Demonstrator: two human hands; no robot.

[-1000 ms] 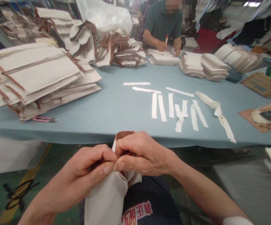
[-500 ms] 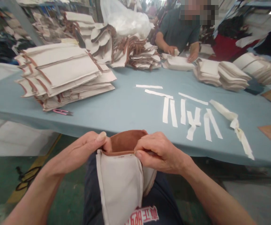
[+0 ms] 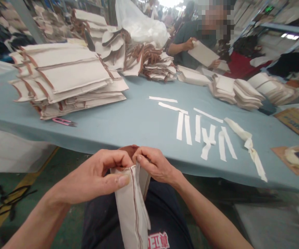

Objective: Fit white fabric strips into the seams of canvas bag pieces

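A cream cloth piece with a brown lining [image 3: 128,207], sewn like a pouch, hangs over my lap below the table edge. My left hand [image 3: 97,176] grips its top edge, thumb on the outer face and fingers curled inside the opening. My right hand [image 3: 156,162] pinches the rim near the seam, close to the left fingertips. A dark line of stitching runs down the seam side, which faces me. Part of the brown lining shows behind the hands; the rest of the inside is hidden.
On the blue-covered table [image 3: 100,128] lie a big stack of cream pieces [image 3: 71,76], pink thread snips [image 3: 64,121] and several white strips [image 3: 188,129]. Across the table a co-worker [image 3: 191,48] holds a cream piece. A cardboard box [image 3: 296,121] stands at right.
The pouch has turned so its seam side faces me. My hands have come closer together, the right moving left along the rim. The co-worker has lifted a cream piece off the table.
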